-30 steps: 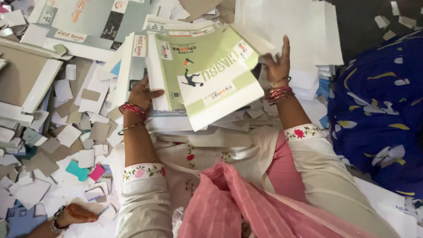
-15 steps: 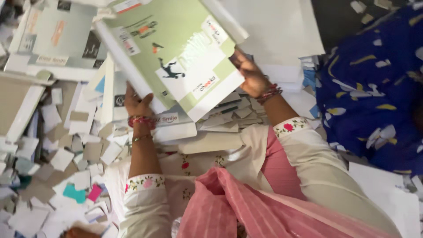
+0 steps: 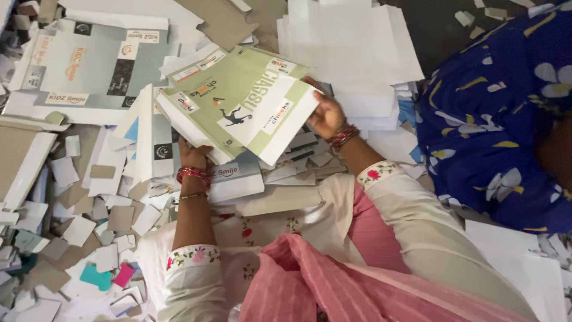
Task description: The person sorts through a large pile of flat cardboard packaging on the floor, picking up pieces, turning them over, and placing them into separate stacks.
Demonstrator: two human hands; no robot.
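A stack of flat green-and-white printed covers [image 3: 238, 104] lies tilted at upper centre, with a small dark figure and white label patches. At upper left lies a flat grey-and-white printed carton sheet [image 3: 89, 62] bearing a black square and white labels. Below the stack, a white printed sheet [image 3: 235, 179], possibly packaging, peeks out.

Green printed sheets [image 3: 238, 107], earlier raised and tilted between both hands, now lower and flatter over the pile.
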